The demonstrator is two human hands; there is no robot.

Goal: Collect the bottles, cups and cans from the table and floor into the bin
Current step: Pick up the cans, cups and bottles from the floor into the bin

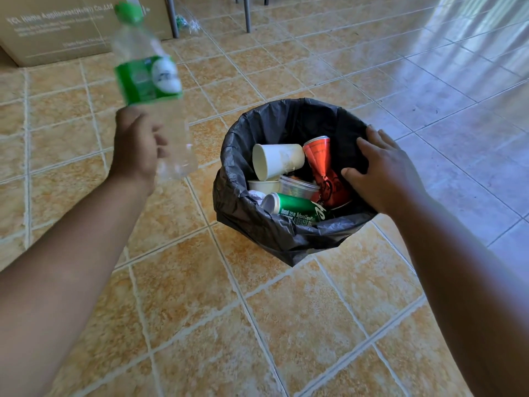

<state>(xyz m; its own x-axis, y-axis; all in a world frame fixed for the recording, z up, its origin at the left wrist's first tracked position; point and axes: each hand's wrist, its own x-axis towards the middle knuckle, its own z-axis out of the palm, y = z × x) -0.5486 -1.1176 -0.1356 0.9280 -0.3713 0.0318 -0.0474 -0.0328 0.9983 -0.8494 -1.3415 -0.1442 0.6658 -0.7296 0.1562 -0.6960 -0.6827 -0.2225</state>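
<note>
My left hand (137, 144) grips the lower part of a clear plastic bottle (148, 78) with a green label and green cap, held upright and blurred, to the left of the bin. The bin (237, 167), lined with a black bag, stands on the tiled floor at centre. Inside it lie a white paper cup (276, 160), a red can (323, 167), a green can (292, 207), a clear plastic cup (297, 189) and another white cup (263, 185). My right hand (383, 167) rests with spread fingers on the bin's right rim.
A large cardboard box (65, 27) stands on the floor at the back left. Metal furniture legs (246, 12) rise behind it, with some crumpled clear plastic (189, 24) lying on the floor between them. Orange tiled floor surrounds the bin.
</note>
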